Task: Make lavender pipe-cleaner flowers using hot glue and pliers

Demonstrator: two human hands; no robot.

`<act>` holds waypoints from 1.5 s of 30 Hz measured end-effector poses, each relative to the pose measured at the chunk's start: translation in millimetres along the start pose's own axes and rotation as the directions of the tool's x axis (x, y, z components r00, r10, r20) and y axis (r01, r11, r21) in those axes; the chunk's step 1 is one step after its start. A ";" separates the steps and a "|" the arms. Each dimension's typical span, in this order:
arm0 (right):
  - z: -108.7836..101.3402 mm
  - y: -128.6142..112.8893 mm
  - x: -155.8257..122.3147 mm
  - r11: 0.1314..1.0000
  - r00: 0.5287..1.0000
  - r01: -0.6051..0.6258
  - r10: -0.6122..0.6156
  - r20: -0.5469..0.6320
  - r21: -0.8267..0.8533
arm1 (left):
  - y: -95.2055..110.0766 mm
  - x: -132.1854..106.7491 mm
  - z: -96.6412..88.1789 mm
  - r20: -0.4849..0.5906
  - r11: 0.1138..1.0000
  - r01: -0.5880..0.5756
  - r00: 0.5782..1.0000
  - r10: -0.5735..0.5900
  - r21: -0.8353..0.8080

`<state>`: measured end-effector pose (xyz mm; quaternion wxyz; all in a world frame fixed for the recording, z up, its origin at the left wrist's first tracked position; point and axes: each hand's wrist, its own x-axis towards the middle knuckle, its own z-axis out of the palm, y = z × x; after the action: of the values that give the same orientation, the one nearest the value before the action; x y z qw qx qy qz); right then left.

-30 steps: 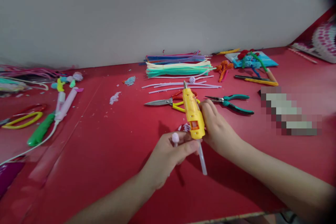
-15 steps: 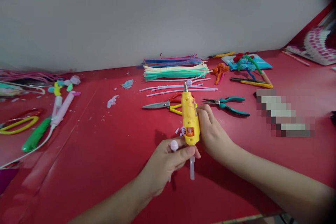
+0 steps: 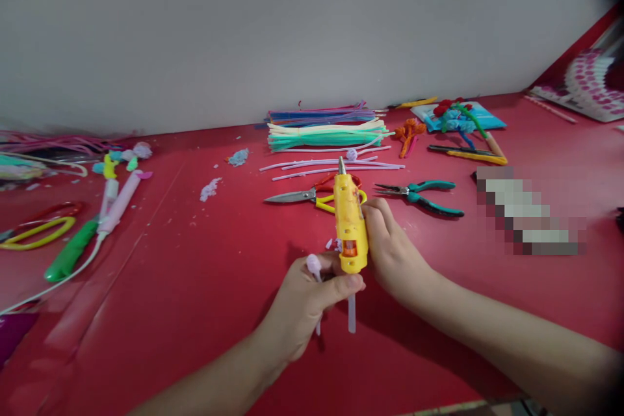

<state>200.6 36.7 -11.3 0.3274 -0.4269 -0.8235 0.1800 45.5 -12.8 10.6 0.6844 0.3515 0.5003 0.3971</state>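
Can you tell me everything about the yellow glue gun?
The glue gun looks plastic, with a pointed, metal-looking nozzle aimed away from the person. An orange part shows through an opening near the back, where a cloudy stick pokes out. The right hand holds it above the red table; the left hand is at its back end. Its handle is hidden.

A person's right grip (image 3: pixel 397 252) holds a yellow glue gun (image 3: pixel 350 214) above a red desk (image 3: pixel 195 286), the left grip (image 3: pixel 305 299) a lilac stem (image 3: pixel 314 266).
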 end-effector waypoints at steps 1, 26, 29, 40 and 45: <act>-1.2 -0.1 0.6 1.000 1.000 0.014 -0.014 -0.014 -0.006 | 0.4 -0.2 -0.3 0.016 1.000 0.005 1.000 -0.005 0.012; -21.0 8.2 15.9 0.998 0.993 0.062 -0.060 -0.105 0.015 | 13.6 0.8 -6.5 0.124 0.996 -0.033 0.992 0.022 0.087; -47.1 16.5 25.0 0.995 0.991 -0.051 0.062 -0.121 0.091 | 15.1 2.6 -12.6 0.108 0.999 -0.003 0.994 0.008 -0.043; -47.1 17.5 -1.8 0.476 0.805 -0.591 0.291 0.517 0.651 | 14.5 13.2 -21.1 0.011 0.969 -0.072 0.997 0.071 0.237; -47.1 22.3 -5.7 0.416 0.791 -0.612 0.305 0.530 0.673 | 12.9 14.0 -22.7 -0.048 0.959 -0.144 0.986 0.161 0.246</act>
<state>248.7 45.6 7.6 0.2819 -0.3996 -0.5315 0.6916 23.7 7.3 10.6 0.5868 0.4561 0.5390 0.3965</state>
